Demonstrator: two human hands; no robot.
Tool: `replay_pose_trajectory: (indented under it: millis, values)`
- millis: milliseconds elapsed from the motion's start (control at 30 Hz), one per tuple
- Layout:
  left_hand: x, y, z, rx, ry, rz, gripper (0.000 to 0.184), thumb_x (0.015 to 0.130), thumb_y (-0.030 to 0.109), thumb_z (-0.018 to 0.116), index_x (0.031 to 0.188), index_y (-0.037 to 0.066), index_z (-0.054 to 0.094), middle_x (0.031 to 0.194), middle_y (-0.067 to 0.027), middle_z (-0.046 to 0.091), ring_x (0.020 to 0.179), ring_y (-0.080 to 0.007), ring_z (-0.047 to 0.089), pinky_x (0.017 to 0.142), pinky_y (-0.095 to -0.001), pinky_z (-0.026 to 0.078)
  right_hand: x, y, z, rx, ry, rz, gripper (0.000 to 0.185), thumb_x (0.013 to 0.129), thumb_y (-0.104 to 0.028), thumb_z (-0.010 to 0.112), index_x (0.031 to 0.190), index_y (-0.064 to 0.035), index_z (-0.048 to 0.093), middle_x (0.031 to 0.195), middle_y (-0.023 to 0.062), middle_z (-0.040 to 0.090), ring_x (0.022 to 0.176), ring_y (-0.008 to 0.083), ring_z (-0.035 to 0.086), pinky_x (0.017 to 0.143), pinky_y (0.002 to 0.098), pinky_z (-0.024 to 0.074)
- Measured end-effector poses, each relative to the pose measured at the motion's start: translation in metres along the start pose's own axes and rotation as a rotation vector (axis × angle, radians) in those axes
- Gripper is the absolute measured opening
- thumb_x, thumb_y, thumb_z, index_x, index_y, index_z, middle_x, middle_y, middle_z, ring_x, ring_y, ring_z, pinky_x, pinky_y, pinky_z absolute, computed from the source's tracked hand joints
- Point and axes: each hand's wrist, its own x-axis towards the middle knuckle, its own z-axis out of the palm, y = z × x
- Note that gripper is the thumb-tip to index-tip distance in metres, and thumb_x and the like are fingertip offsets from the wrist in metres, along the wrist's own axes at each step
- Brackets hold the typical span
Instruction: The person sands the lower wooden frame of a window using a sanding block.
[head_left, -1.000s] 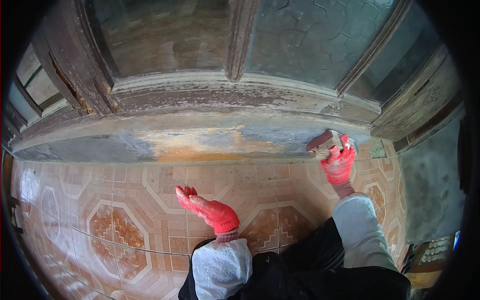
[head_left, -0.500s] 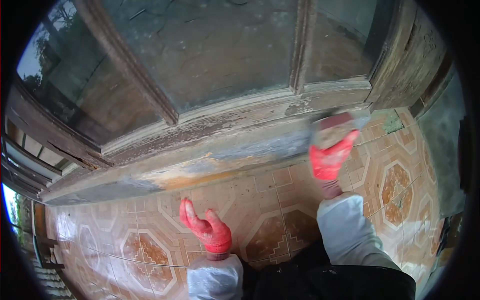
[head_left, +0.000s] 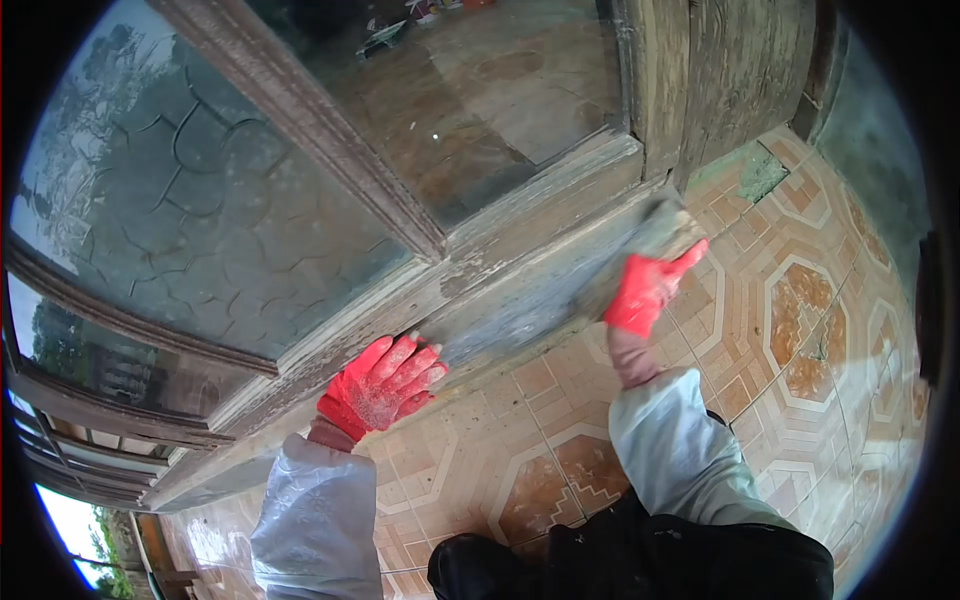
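My right hand (head_left: 645, 290), in a red glove, is closed on a blurred block-like tool (head_left: 667, 230). The tool lies against the right end of the low grey ledge (head_left: 530, 300) under the window frame. My left hand (head_left: 380, 388), in a red glove marked with pale dust, rests with its fingers spread at the ledge, against the lower wooden frame (head_left: 470, 262). Nothing shows in it. Grey-blue smears cover the ledge between my two hands.
Glass panes (head_left: 230, 200) in weathered wood rise above the ledge. A wooden post (head_left: 745, 80) stands at the upper right, beside a grey wall (head_left: 872, 130). Patterned floor tiles (head_left: 560, 480) lie below, with a greenish patch (head_left: 763, 175) near the post.
The view has turned and shifted right along the ledge. My left hand has moved from above the floor up to the ledge. My right hand still holds the tool at the ledge's right end.
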Motion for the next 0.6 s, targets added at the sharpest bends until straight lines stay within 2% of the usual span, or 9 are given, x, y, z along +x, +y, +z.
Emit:
replay_pose_trajectory:
  millis: [100, 200, 300, 333, 433, 500, 533, 600]
  values:
    - [-0.002, 0.002, 0.006, 0.05, -0.02, -0.002, 0.045, 0.085, 0.045, 0.061, 0.12, 0.018, 0.058, 0.132, -0.0065, 0.054, 0.124, -0.0293, 0.047, 0.102, -0.0467, 0.039, 0.0, 0.019, 0.003, 0.137, 0.108, 0.272, 0.061, 0.079, -0.014, 0.065, 0.135, -0.0074, 0.041, 0.109, 0.0101, 0.055, 0.093, 0.0206, 0.057, 0.078, 0.0342, 0.0475]
    - [-0.006, 0.002, 0.007, 0.064, -0.051, -0.032, 0.042, 0.085, 0.046, 0.061, 0.116, 0.018, 0.059, 0.134, -0.0071, 0.053, 0.125, -0.0288, 0.047, 0.101, -0.0459, 0.039, -0.076, -0.013, 0.009, 0.151, 0.043, 0.276, 0.053, 0.083, -0.019, 0.062, 0.132, -0.0094, 0.042, 0.104, 0.0074, 0.055, 0.088, 0.0176, 0.055, 0.074, 0.0327, 0.0463]
    - [-0.002, 0.002, 0.004, 0.063, -0.087, -0.048, 0.04, 0.086, 0.047, 0.06, 0.113, 0.018, 0.059, 0.135, -0.0077, 0.053, 0.125, -0.0286, 0.046, 0.1, -0.045, 0.039, -0.109, -0.018, 0.006, -0.062, -0.127, 0.249, 0.046, 0.087, -0.024, 0.06, 0.128, -0.0115, 0.043, 0.099, 0.0047, 0.055, 0.084, 0.0146, 0.053, 0.07, 0.0313, 0.045]
    - [-0.003, 0.002, 0.002, 0.029, -0.115, -0.057, 0.04, 0.086, 0.047, 0.06, 0.113, 0.018, 0.06, 0.136, -0.0081, 0.052, 0.126, -0.0287, 0.046, 0.099, -0.0447, 0.039, -0.098, -0.01, 0.005, -0.058, -0.102, 0.29, 0.044, 0.089, -0.025, 0.059, 0.127, -0.0121, 0.044, 0.097, 0.0038, 0.055, 0.082, 0.0136, 0.053, 0.068, 0.0308, 0.0446]
    - [-0.006, 0.005, 0.006, 0.078, -0.097, -0.065, 0.041, 0.086, 0.047, 0.059, 0.113, 0.017, 0.059, 0.138, -0.0081, 0.051, 0.127, -0.0284, 0.045, 0.101, -0.0443, 0.037, 0.001, 0.026, -0.007, 0.264, 0.142, 0.615, 0.037, 0.093, -0.03, 0.056, 0.124, -0.0141, 0.045, 0.092, 0.0011, 0.055, 0.078, 0.0106, 0.051, 0.065, 0.0294, 0.0433]
    - [-0.007, 0.006, 0.008, 0.108, -0.106, -0.076, 0.041, 0.086, 0.048, 0.058, 0.113, 0.017, 0.059, 0.14, -0.008, 0.05, 0.128, -0.0283, 0.044, 0.102, -0.0442, 0.036, 0.04, 0.042, -0.011, 0.301, 0.192, 0.753, 0.033, 0.096, -0.033, 0.054, 0.122, -0.0155, 0.045, 0.088, -0.0007, 0.055, 0.075, 0.0087, 0.05, 0.062, 0.0284, 0.0425]
    - [-0.007, 0.006, 0.008, 0.117, -0.12, -0.086, 0.041, 0.087, 0.049, 0.057, 0.113, 0.017, 0.059, 0.141, -0.0079, 0.049, 0.129, -0.0282, 0.044, 0.102, -0.0443, 0.035, 0.038, 0.041, -0.011, 0.34, 0.186, 0.751, 0.034, 0.095, -0.032, 0.055, 0.122, -0.0141, 0.045, 0.088, 0.0001, 0.054, 0.075, 0.0094, 0.05, 0.064, 0.0289, 0.0429]
    - [-0.002, 0.004, 0.007, 0.131, -0.121, -0.093, 0.041, 0.087, 0.049, 0.056, 0.114, 0.017, 0.059, 0.141, -0.0077, 0.049, 0.13, -0.0282, 0.043, 0.103, -0.0442, 0.035, -0.018, 0.024, -0.007, 0.354, 0.077, 0.534, 0.035, 0.093, -0.028, 0.055, 0.123, -0.0114, 0.044, 0.089, 0.0018, 0.053, 0.076, 0.0109, 0.05, 0.068, 0.0299, 0.0437]
